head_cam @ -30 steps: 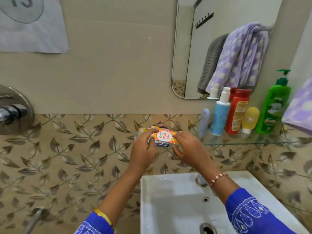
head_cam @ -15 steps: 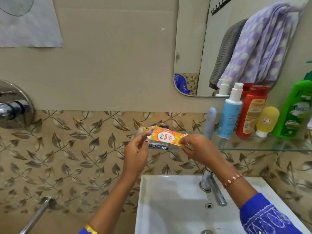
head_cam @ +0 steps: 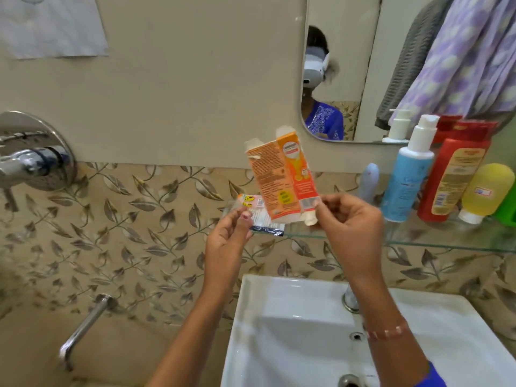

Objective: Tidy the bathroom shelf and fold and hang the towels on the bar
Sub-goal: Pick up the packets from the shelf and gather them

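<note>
- The right hand [head_cam: 346, 227] has its grip pinching the lower end of the flattened orange carton [head_cam: 282, 177], which stands nearly upright above it; a pinch on one corner of limp card could let the carton swing or slip, and it would likely drop into the white basin [head_cam: 435, 344] directly below
- The left hand [head_cam: 229, 241] has its grip pinching a small sachet [head_cam: 259, 216] just beside the carton's lower edge; a dark wrapper lies under it, and whether that wrapper is held or rests on the shelf cannot be told; a loose one could slide off the end
- The glass shelf [head_cam: 418, 241] ends just under both grips, so anything set down here sits at the very lip; its front edge is hard to see
- To the right of the right grip stand a pale roll-on [head_cam: 370, 182], a blue bottle [head_cam: 406, 180], a red bottle [head_cam: 455, 174] and a yellow bottle [head_cam: 484, 191], packed close together; a sweep that way could topple them in a row
- Open room lies left of the left grip, along the tiled wall, and above both grips below the mirror [head_cam: 349, 68]
- The towels [head_cam: 469, 60] show only in the mirror, draped unfolded; that part looks not yet done
</note>
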Available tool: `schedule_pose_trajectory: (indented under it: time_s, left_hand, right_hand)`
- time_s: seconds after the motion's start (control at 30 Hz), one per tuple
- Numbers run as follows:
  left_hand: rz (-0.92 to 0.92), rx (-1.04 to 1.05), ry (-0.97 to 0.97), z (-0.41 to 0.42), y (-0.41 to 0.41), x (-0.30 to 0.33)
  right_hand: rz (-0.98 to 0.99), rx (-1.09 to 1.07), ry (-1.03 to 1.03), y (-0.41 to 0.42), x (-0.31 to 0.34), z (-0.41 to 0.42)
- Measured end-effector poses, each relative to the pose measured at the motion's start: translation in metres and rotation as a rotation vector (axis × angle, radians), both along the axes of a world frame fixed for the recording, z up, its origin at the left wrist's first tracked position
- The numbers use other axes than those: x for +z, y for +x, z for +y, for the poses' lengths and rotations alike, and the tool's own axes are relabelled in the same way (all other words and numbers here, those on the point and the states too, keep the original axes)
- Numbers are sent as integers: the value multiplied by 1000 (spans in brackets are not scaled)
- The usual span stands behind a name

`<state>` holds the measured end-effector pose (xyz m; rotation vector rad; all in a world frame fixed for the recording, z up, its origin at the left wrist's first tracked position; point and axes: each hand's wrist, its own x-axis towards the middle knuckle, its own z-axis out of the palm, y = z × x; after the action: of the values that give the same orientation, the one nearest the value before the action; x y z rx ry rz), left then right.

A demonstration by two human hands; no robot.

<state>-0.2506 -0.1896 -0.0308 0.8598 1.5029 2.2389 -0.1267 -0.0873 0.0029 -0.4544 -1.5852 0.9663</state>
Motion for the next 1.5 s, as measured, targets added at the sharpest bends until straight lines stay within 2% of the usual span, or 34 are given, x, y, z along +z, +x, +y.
schedule_pose_trajectory:
  time_s: [0.13, 0.2, 0.23, 0.3, 0.37, 0.43, 0.47, 0.53, 0.6, 0.8, 0.97, 1.2, 1.33, 1.5]
  left_hand:
    - [-38, 38, -26, -2, -1, 2]
    - [-76, 74, -7, -3, -5, -4]
    - [-98, 82, 7, -4, -8, -8]
    - [-136, 92, 31, -10, -12, -15]
    - [-197, 97, 58, -16, -17, -23]
    - [-237, 97, 54, -21, -20, -30]
    - [-249, 90, 42, -23, -20, -33]
    - [-279, 74, 26, -25, -20, -35]
    - [-301, 55, 28, -25, -20, -35]
    - [-280, 1, 48, -26, -23, -35]
    - [-259, -89, 67, -20, -17, -32]
    - [-301, -303, 164, -9, 2, -33]
    - [-341, -429, 146, -4, 17, -46]
    - [-397, -497, 31, 2, 41, -75]
  right_hand:
    - [-98, 338, -205, -10, -19, -21]
    - [-121, 381, -207, -15, -26, -21]
    - [-123, 328, -176, -17, -28, -18]
    - [-201, 131, -22, -21, -32, -9]
    - [-472, -28, 227, -27, -35, 2]
    - [-731, -60, 429, -34, -43, 9]
    - [-779, -79, 495, -37, -46, 10]
    - [-748, -115, 554, -41, -48, 10]
    - [-648, -133, 530, -41, -46, 12]
    - [-214, -176, 157, -25, -27, 20]
    - [108, 12, -101, -10, -8, 16]
    - [135, 183, -227, 17, -14, -4]
    - [69, 158, -307, 35, -33, -8]
    - [-66, 83, -439, 67, -58, -8]
